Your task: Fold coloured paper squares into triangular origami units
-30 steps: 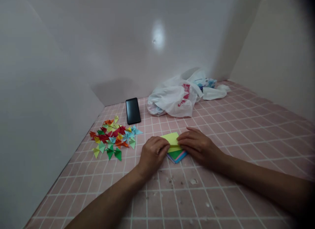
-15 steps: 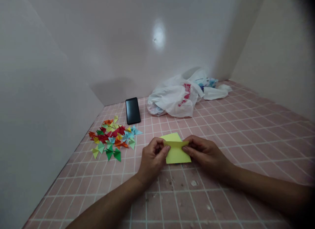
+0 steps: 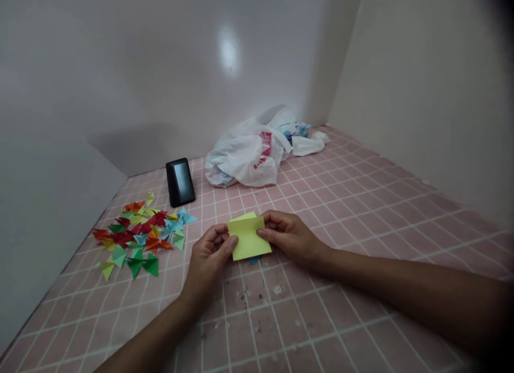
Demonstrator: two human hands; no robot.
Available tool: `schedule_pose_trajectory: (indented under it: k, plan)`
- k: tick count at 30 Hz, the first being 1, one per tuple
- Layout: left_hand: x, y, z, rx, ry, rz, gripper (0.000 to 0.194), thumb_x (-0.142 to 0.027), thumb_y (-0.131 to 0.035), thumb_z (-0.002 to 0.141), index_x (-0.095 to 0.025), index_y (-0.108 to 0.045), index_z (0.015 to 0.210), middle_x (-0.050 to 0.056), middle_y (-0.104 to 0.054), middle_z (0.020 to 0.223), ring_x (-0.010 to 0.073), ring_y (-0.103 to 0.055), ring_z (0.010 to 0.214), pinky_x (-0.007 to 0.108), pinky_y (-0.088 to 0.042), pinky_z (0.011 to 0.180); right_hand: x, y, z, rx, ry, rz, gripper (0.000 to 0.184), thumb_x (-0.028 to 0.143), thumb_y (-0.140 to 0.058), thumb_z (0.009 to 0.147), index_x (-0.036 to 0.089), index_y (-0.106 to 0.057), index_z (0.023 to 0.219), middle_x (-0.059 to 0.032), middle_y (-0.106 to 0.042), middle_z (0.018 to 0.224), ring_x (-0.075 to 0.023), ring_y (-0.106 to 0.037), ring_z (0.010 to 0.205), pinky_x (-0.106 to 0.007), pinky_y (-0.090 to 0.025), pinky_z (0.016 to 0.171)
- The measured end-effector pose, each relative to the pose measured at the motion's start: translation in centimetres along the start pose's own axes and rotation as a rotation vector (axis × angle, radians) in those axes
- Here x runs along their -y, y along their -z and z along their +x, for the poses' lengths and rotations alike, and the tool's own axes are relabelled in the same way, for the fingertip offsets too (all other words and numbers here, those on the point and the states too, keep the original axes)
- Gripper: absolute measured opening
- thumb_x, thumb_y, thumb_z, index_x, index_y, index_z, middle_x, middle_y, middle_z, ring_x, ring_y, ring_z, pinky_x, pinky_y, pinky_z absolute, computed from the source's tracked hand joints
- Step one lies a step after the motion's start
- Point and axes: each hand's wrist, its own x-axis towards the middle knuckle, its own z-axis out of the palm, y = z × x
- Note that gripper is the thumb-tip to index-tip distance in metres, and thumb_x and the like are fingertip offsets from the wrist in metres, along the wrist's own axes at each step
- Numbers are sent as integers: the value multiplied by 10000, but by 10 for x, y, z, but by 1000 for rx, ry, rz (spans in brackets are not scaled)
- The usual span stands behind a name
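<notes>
A folded sheet of yellow paper (image 3: 248,236) is held up a little above the surface, pinched by my left hand (image 3: 211,252) on its left edge and my right hand (image 3: 285,236) on its right edge. Beneath it, a small blue corner of a paper stack (image 3: 252,260) peeks out, the rest hidden by the sheet and hands. To the left of my left hand lies a loose pile of small folded origami pieces (image 3: 138,234) in red, green, blue, orange and yellow.
A black smartphone (image 3: 180,182) stands beyond the pile. A crumpled white plastic bag (image 3: 241,159) lies at the back against the wall. The pink tiled surface (image 3: 345,212) stretches to the right, bounded by white walls (image 3: 160,68).
The yellow sheet has been lifted off the stack and is now held up between both hands, with its flap folded down. The view has swung left.
</notes>
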Motion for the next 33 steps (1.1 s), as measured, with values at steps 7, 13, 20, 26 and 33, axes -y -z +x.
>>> schedule_pose_trajectory:
  k: [7,13,20,26,33]
  plan:
    - [3,1,2,-16,-84,70,208,-308,-759,767,-179,-681,911,-15,-644,739,122,-618,667,225,-508,608,-1,3,0,7,87,-136,118,280,-665,832,190,-604,877,40,-547,655,-97,-500,554,-225,-410,526]
    - [-4,5,-4,-92,-663,501,130,-108,-666,820,-218,-735,827,-3,-589,772,123,-558,711,226,-451,621,11,6,-5,-129,601,-578,106,145,-612,868,202,-701,860,-16,-589,782,-141,-591,759,-275,-490,694]
    - [-7,8,-10,-27,-902,609,269,11,-561,870,-217,-683,942,7,-648,866,130,-621,814,247,-489,712,12,5,-16,-125,712,-731,248,93,-534,898,204,-718,1022,-46,-763,894,-147,-728,790,-263,-587,712]
    - [-2,12,-7,-28,-853,599,252,-12,-568,881,-223,-669,973,28,-670,944,153,-641,897,268,-519,761,10,6,-15,-170,751,-806,255,105,-559,897,208,-730,1055,-65,-786,1003,-173,-756,899,-298,-624,813]
    - [1,12,-6,40,-823,568,261,-48,-620,860,-233,-672,1037,54,-664,982,187,-644,942,295,-546,767,11,6,-18,-137,775,-824,294,97,-552,899,213,-716,1115,-72,-779,1045,-186,-752,953,-322,-617,865]
